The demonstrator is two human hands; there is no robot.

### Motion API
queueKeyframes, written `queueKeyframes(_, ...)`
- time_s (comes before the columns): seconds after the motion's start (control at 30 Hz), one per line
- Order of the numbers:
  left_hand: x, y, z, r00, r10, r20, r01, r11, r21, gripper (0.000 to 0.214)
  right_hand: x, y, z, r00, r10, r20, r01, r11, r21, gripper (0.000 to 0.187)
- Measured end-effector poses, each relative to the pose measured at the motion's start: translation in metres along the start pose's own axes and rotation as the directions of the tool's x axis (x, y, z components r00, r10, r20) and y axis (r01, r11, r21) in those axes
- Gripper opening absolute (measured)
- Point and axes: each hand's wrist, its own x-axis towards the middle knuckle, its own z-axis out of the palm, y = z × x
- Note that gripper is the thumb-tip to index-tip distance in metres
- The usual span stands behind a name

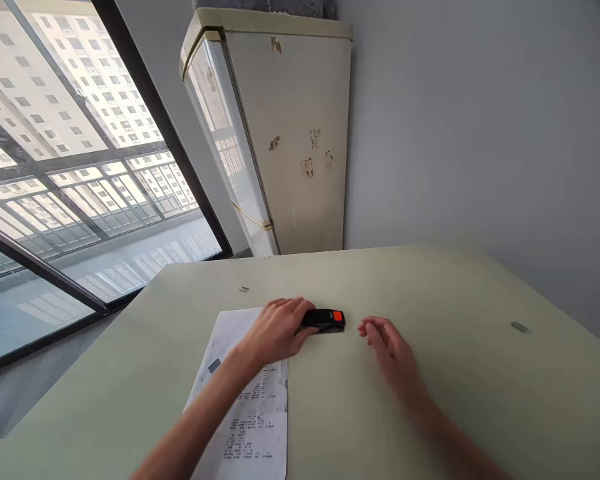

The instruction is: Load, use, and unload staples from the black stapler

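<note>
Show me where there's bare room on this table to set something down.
Bare tabletop lies between the right hand and the small grey strip at far right; another patch borders the papers on their left. It's crowded where the left forearm crosses the papers and the left hand holds the black stapler.

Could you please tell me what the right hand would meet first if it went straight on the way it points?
Most likely the black stapler, at its red-marked end: the left hand grips it just ahead of the right hand, though depth is unclear.
</note>
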Motion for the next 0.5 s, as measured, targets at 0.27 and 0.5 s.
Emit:
queueKeyframes(0.27,0.017,0.055,0.033,0.998,0.056,0.041,-0.052,0.996,-0.072,0.019,0.007,-0.010,-0.009,0.998,0.065,-0.024,-0.065,0.997,0.036,0.035)
queueKeyframes(0.5,0.020,0.061,0.049,0.999,0.043,0.029,-0.040,0.994,-0.105,0.015,0.009,-0.007,-0.014,0.999,0.035,-0.023,-0.036,0.998,-0.053,0.036)
